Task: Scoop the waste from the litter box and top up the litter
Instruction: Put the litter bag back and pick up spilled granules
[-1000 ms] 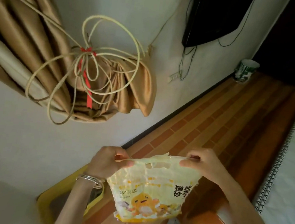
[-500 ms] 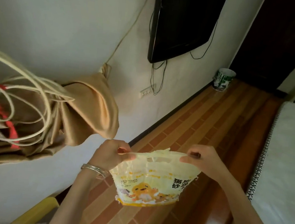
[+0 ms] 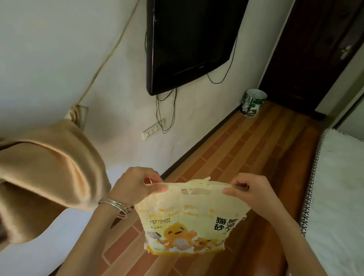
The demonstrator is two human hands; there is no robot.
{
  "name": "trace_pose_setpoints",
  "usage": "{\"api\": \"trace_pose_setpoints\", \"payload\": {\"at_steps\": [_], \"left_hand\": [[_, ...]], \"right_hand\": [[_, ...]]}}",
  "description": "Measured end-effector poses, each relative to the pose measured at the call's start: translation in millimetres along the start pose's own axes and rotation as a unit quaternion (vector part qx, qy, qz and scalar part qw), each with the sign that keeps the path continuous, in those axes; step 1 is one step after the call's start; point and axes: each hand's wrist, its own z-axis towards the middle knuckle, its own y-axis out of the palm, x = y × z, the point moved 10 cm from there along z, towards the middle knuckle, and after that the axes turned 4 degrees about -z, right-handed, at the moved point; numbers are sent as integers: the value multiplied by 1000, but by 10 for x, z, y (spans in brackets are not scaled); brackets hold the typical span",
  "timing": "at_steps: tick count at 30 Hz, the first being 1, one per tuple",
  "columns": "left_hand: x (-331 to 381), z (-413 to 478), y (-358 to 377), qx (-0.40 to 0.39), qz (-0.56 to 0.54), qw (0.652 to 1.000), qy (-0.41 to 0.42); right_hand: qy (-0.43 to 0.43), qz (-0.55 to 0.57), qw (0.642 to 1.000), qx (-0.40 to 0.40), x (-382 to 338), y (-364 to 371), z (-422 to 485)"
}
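Up close, the left hand [image 3: 136, 186] pinches the left end of the top edge of a cat litter bag [image 3: 187, 220], with the thumb on the near face and the fingers curled behind. The right hand [image 3: 251, 194] pinches the right end of the same edge in the same way. Between them the top of the bag is drawn taut, and a cut-out handle slot [image 3: 189, 192] sits just below the edge. A ragged strip of plastic stands up from the edge near the middle; whether the top is sealed or torn open cannot be told.

The bag hangs upright in the air below both hands, above the floor and touching nothing else. It is pale yellow with an orange cartoon figure, the words "BENTONITE CAT LITTER" and large Chinese characters on its near face.

Silver bangles [image 3: 113, 205] circle the left wrist. Just left of that arm a bunched tan curtain [image 3: 36, 178] hangs against the white wall [image 3: 51, 43]. Under the bag a wooden floor [image 3: 243, 149] of brick-like planks runs to the far end of the room. A white bed [image 3: 350, 202] with a patterned edge lies along its right side.

Farther off, a black flat television [image 3: 186, 29] is mounted on the wall. Dark cables [image 3: 166, 108] trail from it down to a white power strip [image 3: 153, 129]. At the far end of the floor a green-and-white can [image 3: 253, 102] stands against the wall, beside a dark wooden door [image 3: 318, 51].
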Motion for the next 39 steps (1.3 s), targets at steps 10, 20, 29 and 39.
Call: {"api": "trace_pose_setpoints", "payload": {"at_steps": [10, 20, 29, 39], "left_hand": [[222, 1371, 19, -65, 9, 997, 38], [467, 2400, 80, -98, 30, 990, 98], [646, 3033, 274, -103, 23, 988, 114], [961, 4097, 879, -103, 2, 991, 88]], "right_hand": [[49, 3, 998, 33, 500, -280, 875], [120, 13, 991, 63, 1015, -479, 1474], [134, 16, 987, 83, 1472, -707, 1880], [128, 5, 990, 50, 2374, -1230, 2486]]}}
